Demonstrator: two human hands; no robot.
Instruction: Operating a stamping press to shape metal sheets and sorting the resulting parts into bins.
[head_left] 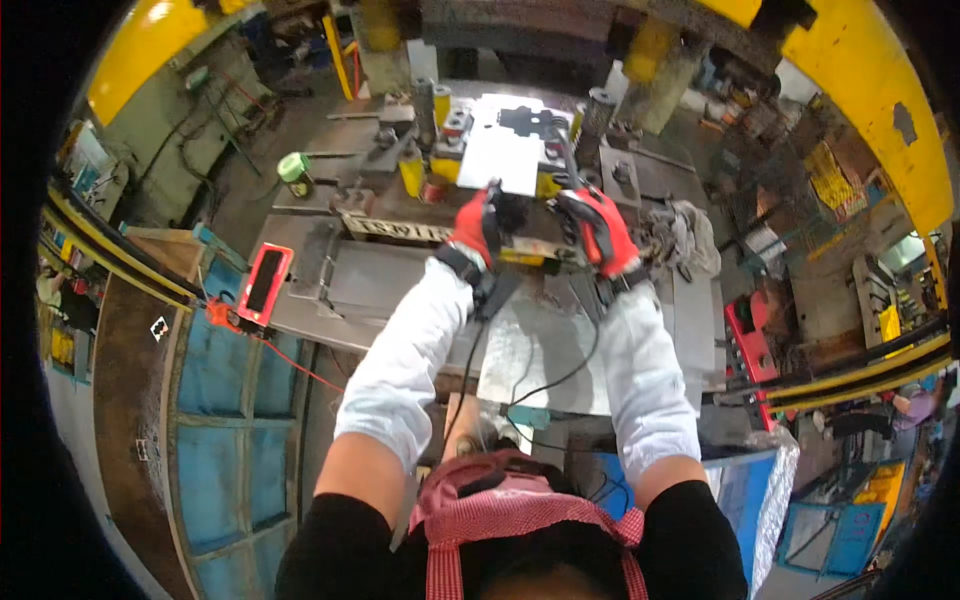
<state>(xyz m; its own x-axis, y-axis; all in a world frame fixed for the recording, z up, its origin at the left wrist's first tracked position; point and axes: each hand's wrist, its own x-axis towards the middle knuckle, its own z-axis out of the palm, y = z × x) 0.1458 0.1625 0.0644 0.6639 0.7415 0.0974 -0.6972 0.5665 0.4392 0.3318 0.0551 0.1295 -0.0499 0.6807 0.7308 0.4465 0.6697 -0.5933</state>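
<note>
Sheet [490, 158] lies between two dark posts [597, 112]. My left grip [480, 222] is at its near edge, my right grip [603, 230] farther right; I cannot tell how far either is closed, or on what.

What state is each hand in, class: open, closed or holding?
Left hand: by the white sheet; open or closed cannot be told.
Right hand: also cannot be told.

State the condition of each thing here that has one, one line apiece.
Pale sheet: lying flat
Left grip: gloved, by the sheet's near edge; closure unclear
Right grip: gloved, curled; contents unclear
Green-topped container: upright
Red-framed panel: dark face up
Grey cloth: crumpled
White sleeves: wrinkled, over both forearms
</note>
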